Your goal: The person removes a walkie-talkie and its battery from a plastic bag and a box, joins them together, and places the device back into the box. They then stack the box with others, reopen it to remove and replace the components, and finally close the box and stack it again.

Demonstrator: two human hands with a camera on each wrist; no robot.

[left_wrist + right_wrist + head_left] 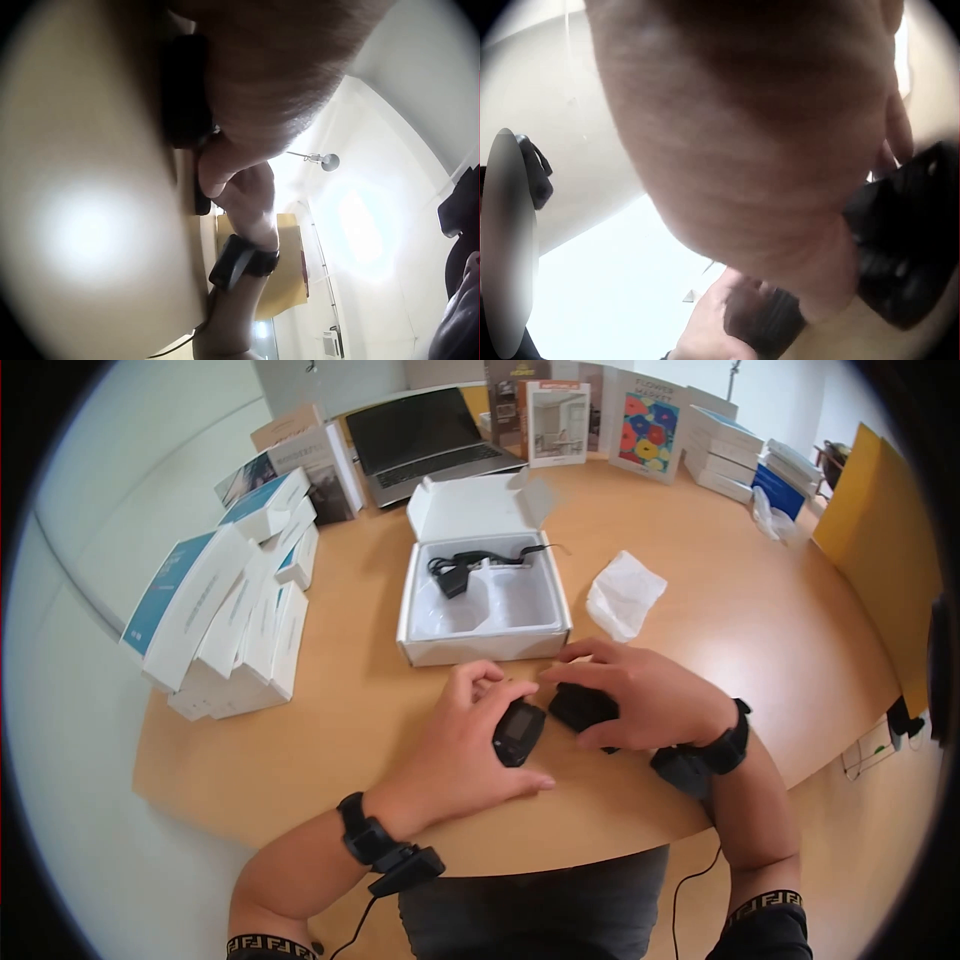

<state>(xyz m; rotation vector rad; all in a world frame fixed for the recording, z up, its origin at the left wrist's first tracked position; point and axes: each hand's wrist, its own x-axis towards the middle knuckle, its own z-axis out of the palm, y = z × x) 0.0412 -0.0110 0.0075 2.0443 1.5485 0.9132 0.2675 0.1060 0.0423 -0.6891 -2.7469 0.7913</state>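
Near the table's front, the left hand (465, 745) curves round a black device with a small screen (520, 732), its fingers at the top edge and its thumb stretched out below. Just right of it, the right hand (645, 695) holds a second black device (583, 707) between thumb and fingers, partly covering it. The two devices are close together but apart. In the right wrist view, the right thumb lies against a black device (911, 232), with the left hand (709, 322) at the other one (769, 322). Palm and wrist fill much of the left wrist view.
Beyond the hands stands an opened white box (485, 650) with a moulded tray and a black cable (453, 578). A crumpled white sheet (625, 595) lies right of it. White boxes (215, 630) are stacked left; a laptop (430, 445) and books (650, 430) stand behind.
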